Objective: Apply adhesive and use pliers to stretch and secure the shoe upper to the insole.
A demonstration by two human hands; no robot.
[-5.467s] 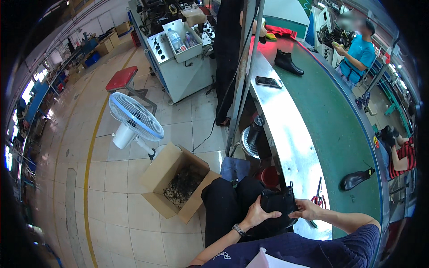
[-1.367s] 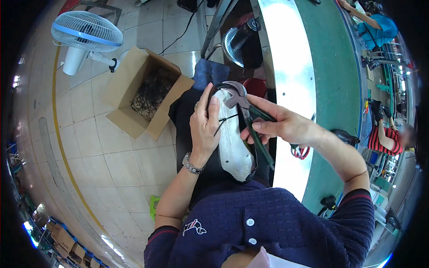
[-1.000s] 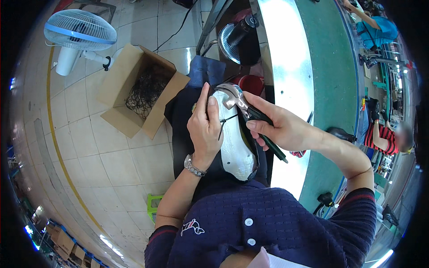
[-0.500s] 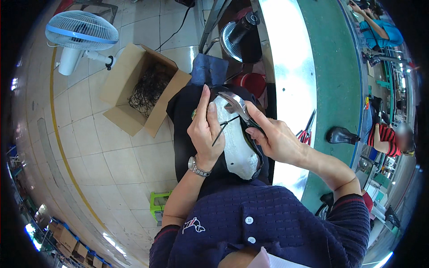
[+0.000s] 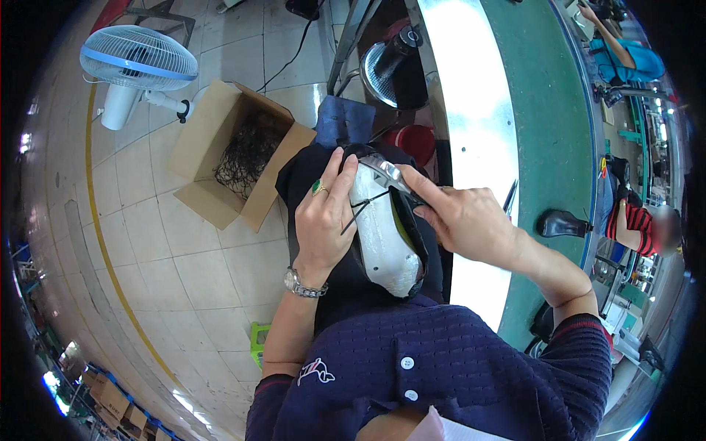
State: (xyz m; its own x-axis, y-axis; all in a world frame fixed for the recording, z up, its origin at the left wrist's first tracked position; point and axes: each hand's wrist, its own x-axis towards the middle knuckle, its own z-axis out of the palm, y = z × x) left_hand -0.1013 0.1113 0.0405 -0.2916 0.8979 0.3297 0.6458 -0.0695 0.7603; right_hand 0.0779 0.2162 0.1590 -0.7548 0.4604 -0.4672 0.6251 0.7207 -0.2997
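A dark shoe upper on a last [image 5: 388, 250] lies across my lap, its white underside up. A thin black lace [image 5: 359, 211] crosses that underside. My left hand [image 5: 323, 220], with a green-stoned ring and a metal watch, grips the shoe's left side. Its fingers press together near the far end; the thumb is hidden. My right hand [image 5: 471, 220] is closed round the dark handle of silver-headed lasting pincers [image 5: 384, 170]. Their head lies at the far end of the shoe, close to my left fingertips. What the jaws touch cannot be made out.
An open cardboard box [image 5: 206, 132] of black laces and a fan [image 5: 136, 62] stand on the left floor. At right runs a metal-edged green bench [image 5: 544, 132] with a black shoe [image 5: 562, 223] on it. People work beyond.
The pincers' head has dropped lower against the far end of the shoe. My left hand has turned and shifted slightly left, its fingers now over the shoe's edge.
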